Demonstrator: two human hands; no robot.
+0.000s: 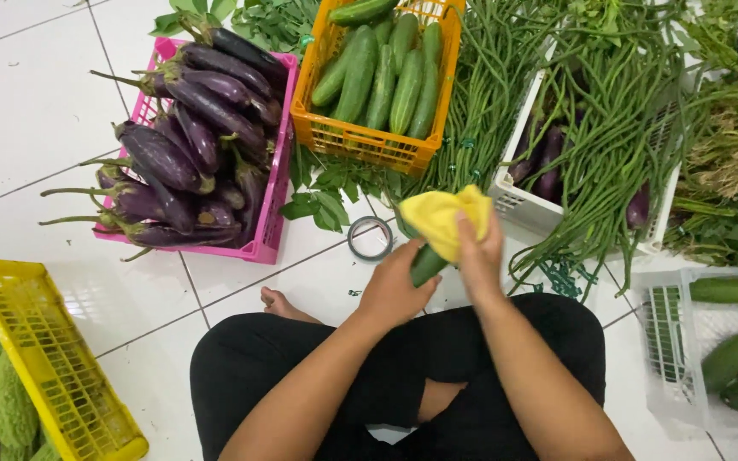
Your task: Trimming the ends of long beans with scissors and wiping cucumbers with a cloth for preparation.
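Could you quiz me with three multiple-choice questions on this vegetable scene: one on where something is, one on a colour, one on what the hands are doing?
1. Where do the aubergines lie?
A. pink crate
B. orange crate
C. yellow crate

2. What colour is the cloth?
A. blue
B. yellow
C. white

3. What is the left hand doing?
A. resting empty
B. gripping a cucumber
C. lifting the tape roll

Answers: 1 A, they fill the pink crate. 2 B, the cloth under the right hand is yellow. 3 B, its fingers wrap the cucumber.

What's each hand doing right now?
Left hand: closed around a green cucumber.
Right hand: closed on a yellow cloth, pressed over the cucumber.
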